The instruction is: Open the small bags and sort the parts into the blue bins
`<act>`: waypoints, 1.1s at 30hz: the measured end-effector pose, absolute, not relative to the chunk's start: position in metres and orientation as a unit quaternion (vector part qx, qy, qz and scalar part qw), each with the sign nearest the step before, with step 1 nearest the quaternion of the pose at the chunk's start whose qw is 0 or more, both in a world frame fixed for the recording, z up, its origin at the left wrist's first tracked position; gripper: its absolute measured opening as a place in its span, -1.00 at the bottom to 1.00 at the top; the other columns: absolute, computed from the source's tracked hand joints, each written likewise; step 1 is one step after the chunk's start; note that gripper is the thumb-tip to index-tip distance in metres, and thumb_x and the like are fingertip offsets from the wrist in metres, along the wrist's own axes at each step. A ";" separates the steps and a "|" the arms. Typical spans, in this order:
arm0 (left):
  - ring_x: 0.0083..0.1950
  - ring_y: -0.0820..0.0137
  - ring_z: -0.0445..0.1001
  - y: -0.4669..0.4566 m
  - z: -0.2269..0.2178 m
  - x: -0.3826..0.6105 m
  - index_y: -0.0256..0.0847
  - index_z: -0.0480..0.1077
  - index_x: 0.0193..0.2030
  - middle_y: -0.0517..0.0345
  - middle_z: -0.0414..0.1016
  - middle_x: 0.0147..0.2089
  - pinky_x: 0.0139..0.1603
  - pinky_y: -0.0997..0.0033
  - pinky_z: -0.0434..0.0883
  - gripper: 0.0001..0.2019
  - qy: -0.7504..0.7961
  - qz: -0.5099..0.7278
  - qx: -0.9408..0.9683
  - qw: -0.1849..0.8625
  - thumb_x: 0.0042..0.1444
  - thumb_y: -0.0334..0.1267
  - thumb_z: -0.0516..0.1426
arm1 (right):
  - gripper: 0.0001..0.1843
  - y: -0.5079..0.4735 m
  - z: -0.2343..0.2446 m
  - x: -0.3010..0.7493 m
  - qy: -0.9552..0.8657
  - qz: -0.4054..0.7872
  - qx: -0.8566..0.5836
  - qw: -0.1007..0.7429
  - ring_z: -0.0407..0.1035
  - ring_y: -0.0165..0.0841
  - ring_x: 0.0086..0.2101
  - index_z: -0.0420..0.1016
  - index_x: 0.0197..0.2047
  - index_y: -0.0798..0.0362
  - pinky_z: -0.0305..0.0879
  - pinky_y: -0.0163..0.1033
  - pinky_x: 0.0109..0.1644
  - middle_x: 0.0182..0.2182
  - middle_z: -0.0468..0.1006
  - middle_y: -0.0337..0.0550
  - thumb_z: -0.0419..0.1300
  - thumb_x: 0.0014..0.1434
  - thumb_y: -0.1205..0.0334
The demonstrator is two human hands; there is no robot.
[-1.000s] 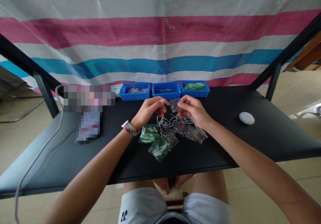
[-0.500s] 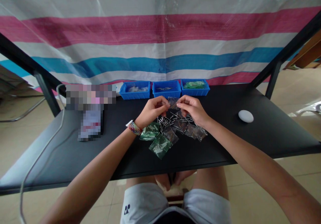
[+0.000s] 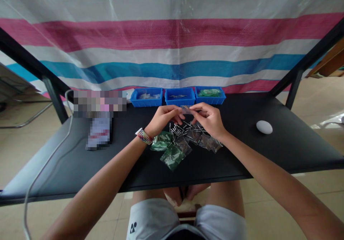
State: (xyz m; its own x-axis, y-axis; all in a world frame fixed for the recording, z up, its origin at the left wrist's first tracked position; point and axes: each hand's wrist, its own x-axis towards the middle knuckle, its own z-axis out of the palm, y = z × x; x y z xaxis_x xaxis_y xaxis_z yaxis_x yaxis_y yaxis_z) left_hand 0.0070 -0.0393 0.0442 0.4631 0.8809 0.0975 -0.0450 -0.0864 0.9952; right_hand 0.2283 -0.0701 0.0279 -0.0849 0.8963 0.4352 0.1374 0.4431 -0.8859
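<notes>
Both hands meet above a pile of small parts on the black table (image 3: 242, 154). My left hand (image 3: 163, 118) and my right hand (image 3: 209, 120) each pinch one end of a small clear plastic bag (image 3: 186, 108) held between them. Under the hands lie loose metal pins (image 3: 178, 129), several clear bags (image 3: 206, 141) with pins inside and green-tinted bags (image 3: 168, 150). A colourful band sits on my left wrist (image 3: 143, 136).
Three blue bins stand along the table's back edge: the left bin (image 3: 146, 97), the middle bin (image 3: 179, 96) with pins, the right bin (image 3: 209, 94) with green bags. A white round object (image 3: 264, 127) lies at the right. A grey cable (image 3: 45, 164) runs along the left.
The clear bag has turned from hanging upright to lying nearly flat between the fingertips. Both hands stayed close together above the pile.
</notes>
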 end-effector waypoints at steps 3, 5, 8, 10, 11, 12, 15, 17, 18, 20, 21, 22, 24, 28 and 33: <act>-0.38 0.40 0.66 -0.039 0.044 0.006 -0.27 0.58 -0.22 0.04 0.70 -0.25 -0.32 0.48 0.54 -0.63 0.325 0.406 0.622 0.585 0.18 0.06 0.40 | -0.79 -0.071 0.026 0.228 -0.676 0.316 -0.395 0.535 0.66 -0.29 -0.42 0.66 -0.02 0.00 0.49 -0.22 -0.38 -0.12 0.75 -0.09 0.34 0.36 0.10; -0.39 0.40 0.66 -0.038 0.044 0.006 -0.26 0.56 -0.22 0.08 0.67 -0.30 -0.33 0.49 0.53 -0.63 0.321 0.401 0.632 0.581 0.18 0.04 0.40 | -0.82 -0.071 0.026 0.228 -0.684 0.311 -0.391 0.532 0.66 -0.30 -0.42 0.65 -0.03 0.01 0.48 -0.21 -0.37 -0.14 0.75 -0.09 0.29 0.37 0.15; -0.42 0.42 0.63 -0.038 0.044 0.006 -0.25 0.52 -0.23 0.13 0.62 -0.36 -0.34 0.48 0.54 -0.64 0.315 0.394 0.656 0.562 0.21 0.05 0.38 | -0.82 -0.072 0.028 0.228 -0.688 0.311 -0.385 0.531 0.64 -0.32 -0.45 0.65 -0.08 0.02 0.43 -0.23 -0.40 -0.18 0.74 -0.10 0.23 0.39 0.18; -0.45 0.44 0.60 -0.037 0.044 0.006 -0.24 0.49 -0.26 0.16 0.60 -0.38 -0.36 0.48 0.52 -0.64 0.316 0.401 0.672 0.537 0.23 0.05 0.36 | -0.81 -0.071 0.029 0.229 -0.686 0.316 -0.384 0.532 0.60 -0.34 -0.48 0.64 -0.10 0.02 0.41 -0.23 -0.41 -0.19 0.74 -0.11 0.20 0.39 0.18; -0.46 0.45 0.58 -0.036 0.044 0.005 -0.23 0.47 -0.26 0.17 0.59 -0.38 -0.38 0.49 0.52 -0.64 0.321 0.410 0.674 0.524 0.24 0.05 0.35 | -0.81 -0.071 0.029 0.229 -0.682 0.322 -0.385 0.533 0.59 -0.35 -0.49 0.64 -0.10 0.02 0.41 -0.23 -0.40 -0.19 0.74 -0.11 0.20 0.39 0.18; -0.47 0.45 0.58 -0.034 0.044 0.003 -0.22 0.46 -0.25 0.17 0.58 -0.38 -0.39 0.49 0.51 -0.64 0.327 0.422 0.673 0.512 0.25 0.05 0.35 | -0.81 -0.071 0.030 0.230 -0.676 0.329 -0.388 0.532 0.57 -0.36 -0.49 0.64 -0.09 0.02 0.41 -0.23 -0.39 -0.19 0.73 -0.11 0.19 0.39 0.18; -0.48 0.43 0.60 -0.026 0.045 -0.004 -0.21 0.44 -0.17 0.17 0.60 -0.36 -0.40 0.46 0.54 -0.67 0.356 0.461 0.649 0.490 0.26 0.02 0.33 | -0.82 -0.069 0.032 0.233 -0.675 0.350 -0.410 0.504 0.55 -0.36 -0.47 0.63 -0.10 0.02 0.40 -0.22 -0.36 -0.23 0.72 -0.12 0.19 0.36 0.23; -0.45 0.41 0.63 -0.017 0.045 -0.012 -0.21 0.45 -0.12 0.14 0.63 -0.31 -0.37 0.44 0.56 -0.71 0.375 0.493 0.621 0.480 0.26 -0.04 0.33 | -0.85 -0.068 0.034 0.236 -0.709 0.345 -0.414 0.455 0.54 -0.33 -0.42 0.65 -0.16 0.03 0.37 -0.22 -0.32 -0.28 0.70 -0.13 0.21 0.32 0.28; -0.44 0.40 0.65 -0.012 0.045 -0.016 -0.22 0.46 -0.10 0.13 0.64 -0.29 -0.35 0.44 0.58 -0.73 0.384 0.513 0.603 0.476 0.27 -0.07 0.32 | -0.86 -0.068 0.036 0.238 -0.734 0.335 -0.409 0.426 0.53 -0.32 -0.39 0.65 -0.20 0.02 0.35 -0.22 -0.30 -0.31 0.69 -0.14 0.23 0.30 0.31; -0.45 0.41 0.64 -0.002 0.043 -0.026 -0.20 0.44 -0.11 0.15 0.64 -0.30 -0.34 0.44 0.59 -0.78 0.409 0.566 0.552 0.456 0.25 -0.14 0.32 | -0.87 -0.068 0.042 0.242 -0.789 0.310 -0.388 0.362 0.48 -0.33 -0.38 0.67 -0.24 0.02 0.31 -0.23 -0.27 -0.34 0.66 -0.17 0.26 0.25 0.36; -0.45 0.42 0.63 0.003 0.042 -0.031 -0.19 0.43 -0.13 0.16 0.63 -0.31 -0.33 0.45 0.60 -0.80 0.422 0.584 0.528 0.449 0.24 -0.18 0.32 | -0.87 -0.068 0.045 0.244 -0.814 0.299 -0.373 0.330 0.45 -0.35 -0.38 0.67 -0.26 0.03 0.28 -0.24 -0.27 -0.35 0.65 -0.18 0.28 0.23 0.38; -0.46 0.44 0.62 0.008 0.041 -0.036 -0.18 0.42 -0.12 0.17 0.63 -0.32 -0.34 0.47 0.59 -0.80 0.437 0.601 0.503 0.441 0.23 -0.20 0.32 | -0.88 -0.069 0.048 0.246 -0.836 0.290 -0.358 0.299 0.42 -0.36 -0.38 0.66 -0.28 0.03 0.26 -0.24 -0.26 -0.36 0.63 -0.20 0.29 0.21 0.40; -0.44 0.45 0.63 0.016 0.037 -0.045 -0.17 0.40 -0.07 0.18 0.63 -0.30 -0.33 0.49 0.59 -0.78 0.456 0.622 0.461 0.440 0.23 -0.23 0.32 | -0.91 -0.071 0.054 0.250 -0.871 0.273 -0.333 0.236 0.41 -0.36 -0.36 0.65 -0.31 0.03 0.23 -0.24 -0.23 -0.38 0.59 -0.22 0.35 0.19 0.40; -0.38 0.43 0.68 0.024 0.033 -0.055 -0.15 0.35 0.04 0.15 0.66 -0.23 -0.28 0.48 0.61 -0.68 0.457 0.649 0.402 0.456 0.24 -0.23 0.33 | -0.81 -0.077 0.064 0.254 -0.901 0.233 -0.347 0.119 0.40 -0.35 -0.32 0.59 -0.32 0.01 0.15 -0.25 -0.24 -0.37 0.54 -0.26 0.53 0.10 0.25; -0.31 0.38 0.73 0.021 0.034 -0.050 -0.12 0.24 0.30 0.06 0.72 -0.08 -0.20 0.39 0.66 -0.46 0.441 0.658 0.363 0.491 0.23 -0.25 0.30 | -0.69 -0.084 0.069 0.249 -0.899 0.180 -0.395 0.054 0.36 -0.36 -0.34 0.52 -0.31 0.00 0.03 -0.25 -0.30 -0.31 0.58 -0.25 0.58 0.05 0.18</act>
State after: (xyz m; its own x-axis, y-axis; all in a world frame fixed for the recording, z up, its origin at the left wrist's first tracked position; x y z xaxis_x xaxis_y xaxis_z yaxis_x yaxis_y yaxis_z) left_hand -0.0498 0.0205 0.0339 -0.2541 0.9662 0.0442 -0.3265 -0.1287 0.9364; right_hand 0.2487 -0.0838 0.0690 -0.6829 0.7292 -0.0452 0.6905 0.6240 -0.3659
